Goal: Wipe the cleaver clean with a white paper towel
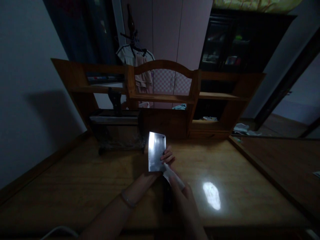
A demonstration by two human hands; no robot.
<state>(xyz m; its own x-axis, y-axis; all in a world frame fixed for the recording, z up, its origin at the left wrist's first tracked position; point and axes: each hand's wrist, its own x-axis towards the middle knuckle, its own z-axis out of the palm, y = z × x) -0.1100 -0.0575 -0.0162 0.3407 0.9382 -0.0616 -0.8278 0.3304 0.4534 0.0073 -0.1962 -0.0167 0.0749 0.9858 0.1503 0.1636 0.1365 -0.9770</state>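
Observation:
A steel cleaver (155, 151) stands upright over the wooden desk (237, 173), its blade catching the light and its dark handle (167, 198) pointing down toward me. My left hand (167, 156) reaches from behind the blade, and its fingers curl round the blade's right edge. A bracelet (127, 200) sits on that wrist. My right hand (186, 201) is closed on a slim white object (174, 176), whose tip touches the lower right corner of the blade. What the white object is I cannot make out in the dim light.
A wooden shelf unit (162, 96) with an arched top stands at the back of the desk, with a dark rack (115, 121) to its left. A bright light reflection (212, 195) lies on the desktop. A grey wall runs along the left.

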